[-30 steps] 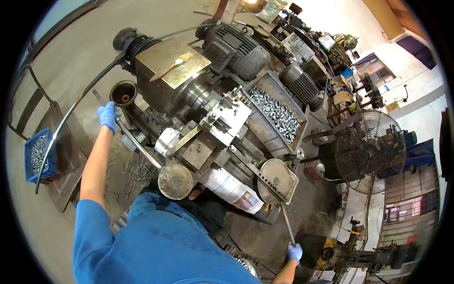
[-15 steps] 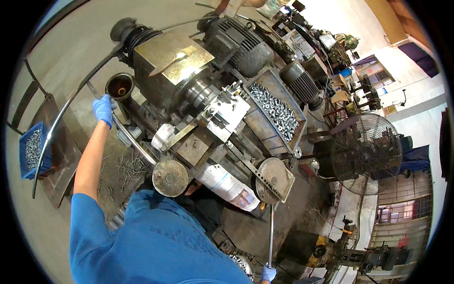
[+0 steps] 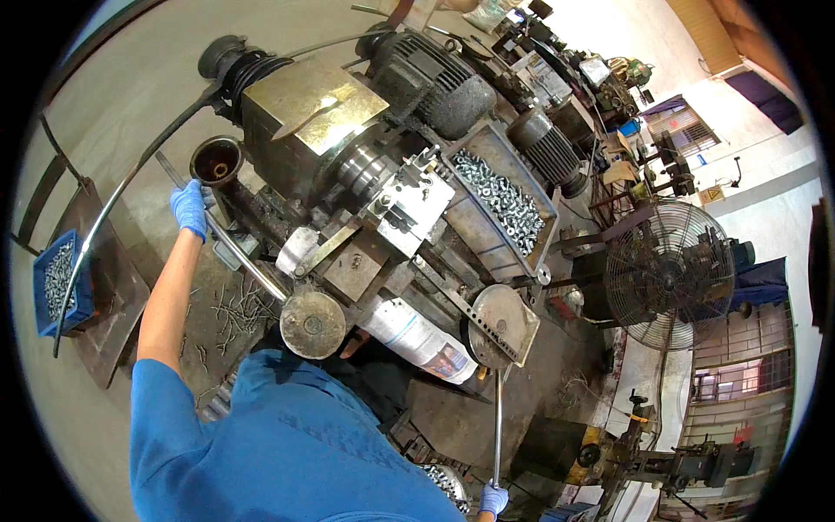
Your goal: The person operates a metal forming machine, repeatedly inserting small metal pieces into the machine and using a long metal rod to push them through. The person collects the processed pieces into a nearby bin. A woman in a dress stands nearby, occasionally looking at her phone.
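While I look down over a greasy machine (image 3: 365,174), my left hand (image 3: 189,209), blue-gloved, is closed around a long metal bar (image 3: 228,235) at far left, beside a funnel-shaped cup (image 3: 216,162). My right hand (image 3: 493,499), near the bottom edge, grips the long lever (image 3: 497,426) below a round plate (image 3: 500,324).

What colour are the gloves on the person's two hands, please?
Blue, in the head view: the left hand by the funnel, the right hand on the long lever.
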Available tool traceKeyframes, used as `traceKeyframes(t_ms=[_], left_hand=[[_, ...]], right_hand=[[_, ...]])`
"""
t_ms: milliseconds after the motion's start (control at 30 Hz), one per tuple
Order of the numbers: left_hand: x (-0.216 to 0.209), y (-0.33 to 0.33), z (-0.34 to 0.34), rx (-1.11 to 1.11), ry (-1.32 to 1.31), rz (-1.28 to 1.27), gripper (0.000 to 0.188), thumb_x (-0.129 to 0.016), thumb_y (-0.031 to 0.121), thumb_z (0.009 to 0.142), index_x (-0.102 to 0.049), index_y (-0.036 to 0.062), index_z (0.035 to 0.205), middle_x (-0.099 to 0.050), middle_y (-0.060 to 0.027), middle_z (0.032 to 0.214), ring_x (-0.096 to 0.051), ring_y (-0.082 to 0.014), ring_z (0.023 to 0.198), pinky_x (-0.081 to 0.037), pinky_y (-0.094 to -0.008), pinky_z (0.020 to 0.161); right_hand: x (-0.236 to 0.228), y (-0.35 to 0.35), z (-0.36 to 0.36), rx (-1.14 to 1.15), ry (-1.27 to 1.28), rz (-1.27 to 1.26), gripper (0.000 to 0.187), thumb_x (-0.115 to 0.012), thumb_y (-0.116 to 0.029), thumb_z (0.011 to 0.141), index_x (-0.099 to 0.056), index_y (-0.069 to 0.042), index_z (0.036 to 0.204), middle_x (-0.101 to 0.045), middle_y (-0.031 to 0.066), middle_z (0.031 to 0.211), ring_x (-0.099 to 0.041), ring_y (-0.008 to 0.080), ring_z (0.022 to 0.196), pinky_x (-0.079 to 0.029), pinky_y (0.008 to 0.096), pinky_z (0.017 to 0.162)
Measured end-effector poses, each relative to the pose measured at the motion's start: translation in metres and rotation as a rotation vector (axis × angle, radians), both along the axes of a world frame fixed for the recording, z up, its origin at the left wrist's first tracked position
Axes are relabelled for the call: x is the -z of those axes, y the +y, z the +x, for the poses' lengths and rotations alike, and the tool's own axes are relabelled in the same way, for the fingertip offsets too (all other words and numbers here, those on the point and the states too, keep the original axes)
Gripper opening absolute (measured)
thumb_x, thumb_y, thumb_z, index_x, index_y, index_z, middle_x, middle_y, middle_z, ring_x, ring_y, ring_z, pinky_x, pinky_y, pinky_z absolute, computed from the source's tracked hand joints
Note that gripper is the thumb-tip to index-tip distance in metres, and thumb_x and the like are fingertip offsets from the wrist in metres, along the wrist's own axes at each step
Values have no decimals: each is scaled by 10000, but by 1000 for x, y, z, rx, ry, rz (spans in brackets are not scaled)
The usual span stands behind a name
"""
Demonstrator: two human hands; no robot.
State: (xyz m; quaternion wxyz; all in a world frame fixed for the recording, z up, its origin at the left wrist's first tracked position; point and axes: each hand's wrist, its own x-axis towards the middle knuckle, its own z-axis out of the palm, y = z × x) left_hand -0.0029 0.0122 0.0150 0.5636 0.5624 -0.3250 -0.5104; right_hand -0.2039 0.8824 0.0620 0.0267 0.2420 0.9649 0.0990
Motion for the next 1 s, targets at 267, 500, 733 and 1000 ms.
traceKeyframes(t_ms=[267, 500, 733, 1000], left_hand=[[-7, 3, -2, 19, 1, 11, 181, -578, 163, 822, -528, -11, 820, -600, -119, 640, -552, -184, 434, -466, -297, 407], [3, -4, 2, 37, -23, 8, 204, -570, 198, 819, -538, -3, 837, -617, -132, 665, -576, -201, 452, -475, -305, 425], [6, -6, 3, 46, -7, 0, 218, -573, 206, 812, -541, -7, 844, -614, -124, 661, -567, -198, 455, -481, -312, 436], [-8, 1, -2, 11, 38, 26, 167, -557, 149, 822, -568, -18, 833, -611, -114, 641, -556, -180, 437, -470, -285, 413]], right_hand=[[3, 4, 2, 17, -43, 5, 518, -646, -486, 725, -660, 30, 693, -635, 237, 712, -644, 359, 726, -508, 442, 654], [1, -2, 7, 14, -33, 24, 536, -641, -502, 726, -656, 34, 701, -639, 233, 719, -642, 366, 723, -503, 442, 644], [15, 14, 9, -3, -12, 47, 551, -640, -519, 724, -651, 30, 688, -634, 233, 698, -642, 366, 714, -503, 446, 642], [18, 15, 11, 22, -23, 54, 556, -636, -533, 724, -655, 22, 693, -636, 235, 709, -642, 364, 718, -501, 454, 643]])
